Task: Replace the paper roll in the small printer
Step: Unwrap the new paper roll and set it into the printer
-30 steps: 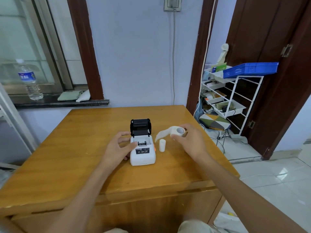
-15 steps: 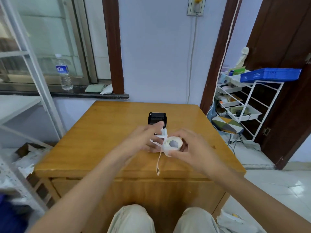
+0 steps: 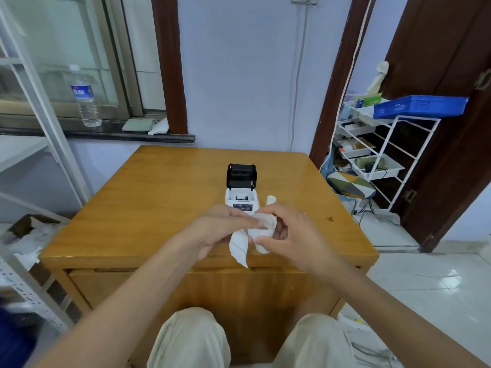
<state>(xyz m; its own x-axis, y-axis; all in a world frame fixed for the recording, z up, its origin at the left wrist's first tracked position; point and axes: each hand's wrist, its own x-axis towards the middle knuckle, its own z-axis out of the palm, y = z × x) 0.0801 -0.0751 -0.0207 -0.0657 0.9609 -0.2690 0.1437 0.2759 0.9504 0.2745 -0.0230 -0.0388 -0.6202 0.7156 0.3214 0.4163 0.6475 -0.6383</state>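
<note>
The small white printer (image 3: 241, 198) stands on the wooden table (image 3: 148, 203) with its black lid raised and its paper bay exposed. Just right of it a small white roll (image 3: 270, 200) stands upright on the tabletop. In front of the printer, above the table's near edge, I hold a white paper roll (image 3: 263, 227) between both hands. My right hand (image 3: 295, 235) grips the roll's body. My left hand (image 3: 223, 226) pinches its top, and a loose strip of paper (image 3: 239, 249) hangs down from it.
A water bottle (image 3: 84, 98) and folded cloths (image 3: 144, 125) sit on the window ledge at the left. A white wire rack (image 3: 382, 155) with a blue tray (image 3: 419, 106) stands to the right by the dark door. My knees are below the table's front.
The roll came from beside the printer toward me. My left hand left the printer and joined the right on the roll. The paper tail now hangs longer and wider.
</note>
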